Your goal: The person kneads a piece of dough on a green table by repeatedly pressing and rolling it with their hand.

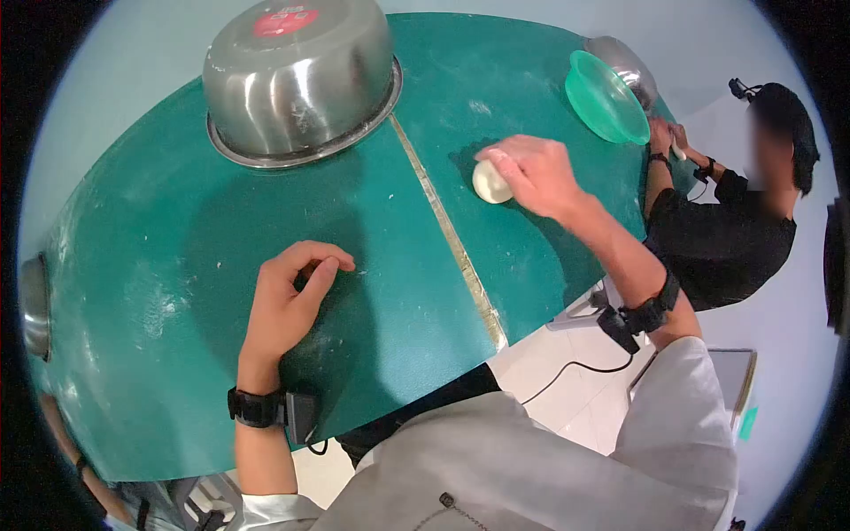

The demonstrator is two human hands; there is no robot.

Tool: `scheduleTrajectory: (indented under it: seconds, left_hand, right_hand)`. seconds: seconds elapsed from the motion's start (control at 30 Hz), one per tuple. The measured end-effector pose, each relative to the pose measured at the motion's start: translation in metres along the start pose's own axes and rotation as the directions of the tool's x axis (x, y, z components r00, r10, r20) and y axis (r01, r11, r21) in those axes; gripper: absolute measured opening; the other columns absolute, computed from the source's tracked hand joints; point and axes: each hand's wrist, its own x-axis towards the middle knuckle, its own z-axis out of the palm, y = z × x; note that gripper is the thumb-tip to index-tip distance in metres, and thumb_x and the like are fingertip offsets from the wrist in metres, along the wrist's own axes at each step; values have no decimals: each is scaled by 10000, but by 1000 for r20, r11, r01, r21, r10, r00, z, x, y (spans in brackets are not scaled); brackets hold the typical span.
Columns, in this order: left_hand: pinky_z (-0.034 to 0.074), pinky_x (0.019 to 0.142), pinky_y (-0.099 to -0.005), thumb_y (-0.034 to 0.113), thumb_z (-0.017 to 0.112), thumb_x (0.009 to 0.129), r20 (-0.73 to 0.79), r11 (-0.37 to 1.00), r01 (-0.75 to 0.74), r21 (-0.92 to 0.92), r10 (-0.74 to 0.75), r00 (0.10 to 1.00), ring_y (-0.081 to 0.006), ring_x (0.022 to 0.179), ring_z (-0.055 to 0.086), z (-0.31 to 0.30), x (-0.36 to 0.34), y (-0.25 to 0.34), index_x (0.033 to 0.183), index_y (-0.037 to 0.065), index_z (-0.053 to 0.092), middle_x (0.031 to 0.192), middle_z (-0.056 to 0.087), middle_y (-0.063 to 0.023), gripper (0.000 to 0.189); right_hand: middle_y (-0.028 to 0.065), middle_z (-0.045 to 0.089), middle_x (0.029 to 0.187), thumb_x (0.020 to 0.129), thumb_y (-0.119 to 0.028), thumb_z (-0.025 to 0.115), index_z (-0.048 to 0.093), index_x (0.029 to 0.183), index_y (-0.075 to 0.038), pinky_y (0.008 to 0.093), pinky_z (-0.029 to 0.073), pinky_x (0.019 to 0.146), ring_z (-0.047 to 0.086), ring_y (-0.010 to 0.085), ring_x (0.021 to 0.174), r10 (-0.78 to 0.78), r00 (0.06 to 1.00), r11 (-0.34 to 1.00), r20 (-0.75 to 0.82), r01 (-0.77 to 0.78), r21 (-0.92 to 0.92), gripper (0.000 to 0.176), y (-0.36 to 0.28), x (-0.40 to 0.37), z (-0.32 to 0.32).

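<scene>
Left hand (288, 301) curled on floury tabletop (398, 292); right hand (536, 173) cups smooth (round) dough (490, 183).

Red round label (286, 19) on upturned steel bowl (301, 84) base: white print present, too blurred to read.

Left grip (288, 301) curled, thumb on forefinger; right grip (536, 173) cupped, arm outstretched.

1 steel bowl (301, 80) is sitting inverted on the green table (133, 265); 1 green plastic bowl (606, 97) is leaning against a 2nd steel bowl (627, 60); a person in black (726, 239) is working alongside
</scene>
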Motion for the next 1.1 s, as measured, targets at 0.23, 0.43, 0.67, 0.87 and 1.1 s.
scheduleTrajectory:
  seconds: [0.23,0.43,0.67,0.87,1.1]
  left_hand:
    - [497,739,-287,51,640,938,10,997,-22,68,21,1000,-158,803,639,2,2,3,980,45,729,924,724,-62,98]
    - [478,745,-355,25,658,879,2,987,-54,151,55,998,-241,790,637,4,7,10,935,77,723,868,710,-65,100]
    - [463,725,-370,28,660,863,-20,977,-119,180,124,992,-253,772,629,9,15,6,927,78,720,849,707,-64,100]
    - [474,721,-343,46,655,890,5,964,-116,240,118,993,-242,760,619,9,12,8,949,66,724,858,697,-75,92]
    - [475,762,-294,71,623,968,32,998,-15,65,13,999,-121,856,609,3,2,-2,985,33,719,941,692,-42,104]
  right_hand:
    - [109,689,826,932,-260,577,668,830,-95,454,529,700,678,320,794,-86,962,996,-258,75,-53,213,-14,-19,20]
    - [110,707,815,858,-217,567,702,863,-82,424,527,674,670,312,714,-128,949,991,-289,116,-61,190,-1,-6,40]
    - [80,685,738,806,-219,623,688,792,-116,410,508,593,651,294,642,-330,862,943,-385,314,-107,123,25,35,55]
    - [66,696,744,874,-265,639,714,783,-134,396,515,604,665,284,676,-192,869,981,-456,152,-124,176,18,37,63]
    - [79,747,1025,1027,-288,470,752,1038,-113,408,538,783,699,317,911,-72,935,991,-348,108,85,333,7,12,44]
